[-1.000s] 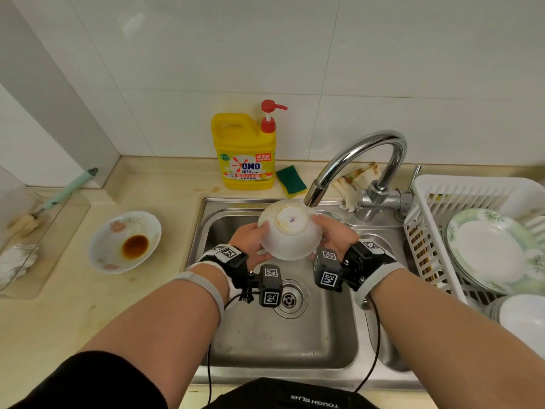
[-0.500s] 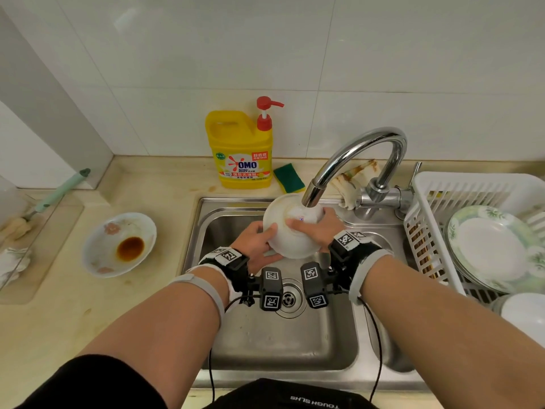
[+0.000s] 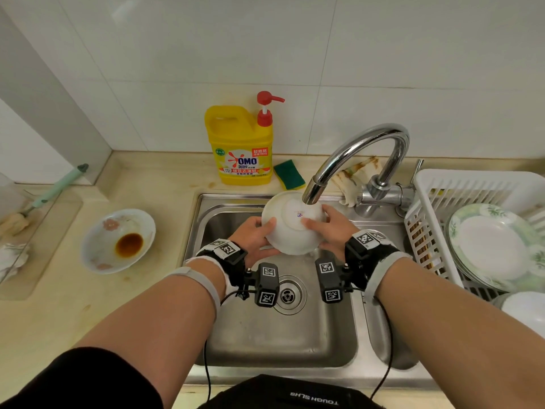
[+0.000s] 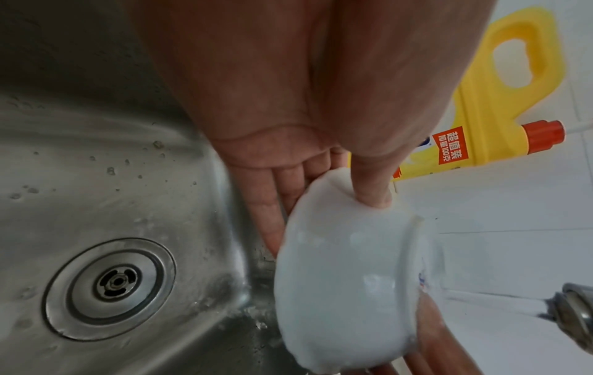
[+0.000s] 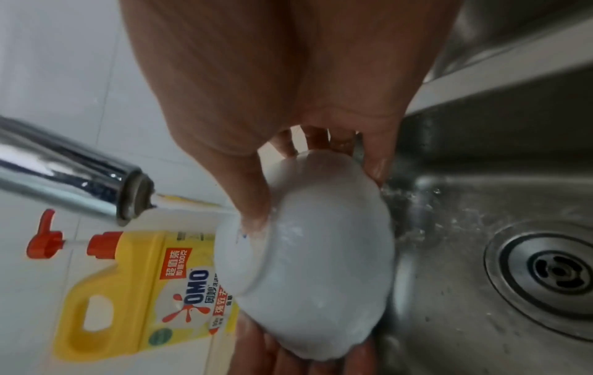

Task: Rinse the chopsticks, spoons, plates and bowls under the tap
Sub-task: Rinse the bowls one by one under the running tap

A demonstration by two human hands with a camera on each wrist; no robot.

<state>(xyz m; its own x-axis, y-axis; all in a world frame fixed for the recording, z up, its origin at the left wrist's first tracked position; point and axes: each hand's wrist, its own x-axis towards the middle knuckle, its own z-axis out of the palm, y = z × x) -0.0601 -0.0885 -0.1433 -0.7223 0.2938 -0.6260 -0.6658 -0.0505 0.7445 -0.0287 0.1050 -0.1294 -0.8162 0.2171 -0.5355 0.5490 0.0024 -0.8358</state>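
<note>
A white bowl [image 3: 290,231] is held upside down over the sink [image 3: 295,335], its foot ring under the tap spout [image 3: 312,191]. Water runs from the tap [image 5: 96,187] onto the bowl's base. My left hand [image 3: 253,239] grips the bowl [image 4: 346,291] from the left, thumb on the outside and fingers under the rim. My right hand [image 3: 328,228] grips the bowl [image 5: 320,266] from the right, thumb on the foot ring. A dirty flowered bowl [image 3: 118,240] with brown sauce sits on the counter to the left.
A yellow detergent bottle [image 3: 240,146] and a green sponge [image 3: 289,174] stand behind the sink, with a stained rag [image 3: 354,175] by the tap. A white drying rack [image 3: 472,190] at the right holds a green-rimmed plate [image 3: 495,246]. The drain [image 3: 287,295] lies below the hands.
The bowl has tipped and turned under the spout. My right hand came over the base, then slid back to the right side with its thumb on the foot ring.
</note>
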